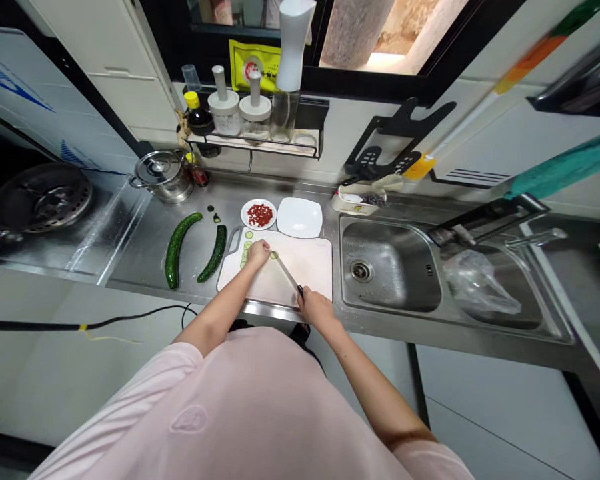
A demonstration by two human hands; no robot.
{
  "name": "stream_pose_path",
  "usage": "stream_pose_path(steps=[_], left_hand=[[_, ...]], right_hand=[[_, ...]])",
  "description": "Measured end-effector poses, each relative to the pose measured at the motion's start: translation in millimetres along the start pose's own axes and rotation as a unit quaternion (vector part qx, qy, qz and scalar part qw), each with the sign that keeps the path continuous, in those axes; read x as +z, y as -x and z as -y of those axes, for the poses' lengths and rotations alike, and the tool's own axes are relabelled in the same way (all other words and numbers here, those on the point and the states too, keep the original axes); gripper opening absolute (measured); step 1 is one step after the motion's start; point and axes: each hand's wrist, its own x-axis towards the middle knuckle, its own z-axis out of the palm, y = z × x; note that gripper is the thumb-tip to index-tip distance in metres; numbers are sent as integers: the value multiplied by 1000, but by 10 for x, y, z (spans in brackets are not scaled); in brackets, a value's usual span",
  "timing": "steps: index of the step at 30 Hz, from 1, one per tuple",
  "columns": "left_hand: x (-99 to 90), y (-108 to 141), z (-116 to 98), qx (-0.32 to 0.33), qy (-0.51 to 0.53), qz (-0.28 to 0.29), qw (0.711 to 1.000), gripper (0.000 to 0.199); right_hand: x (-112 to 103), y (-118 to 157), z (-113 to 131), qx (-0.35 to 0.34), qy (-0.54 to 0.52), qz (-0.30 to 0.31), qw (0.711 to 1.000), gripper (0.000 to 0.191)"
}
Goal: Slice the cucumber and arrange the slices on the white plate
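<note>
My right hand is closed round the black handle of a knife. The blade points up and left over the white cutting board, with a round cucumber slice at its tip. My left hand is at the blade's tip, its fingers pressed together; what they hold, if anything, is too small to tell. Pale green cucumber slices lie in a column along the board's left part, partly hidden by my left hand. Left of the board lie a shorter cucumber piece and a long curved cucumber.
Behind the board stand a plate of chopped red pieces and a bare white plate. A steel pot is at the back left, a pan farther left. The sink lies to the right, below a faucet.
</note>
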Motion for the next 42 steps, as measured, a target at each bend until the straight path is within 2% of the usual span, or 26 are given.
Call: stream_pose_path(steps=[15,30,42], left_hand=[[15,-21,17,3,-1,4,1000,13],[32,-33,35,3,-2,-3,1000,12],[31,31,29,34,-20,-17,999,13]], right_hand=[[-72,24,33,9,3,10,1000,30],[-22,179,-69,11,2,18,1000,32],[-15,256,-100,17,2,24,1000,31]])
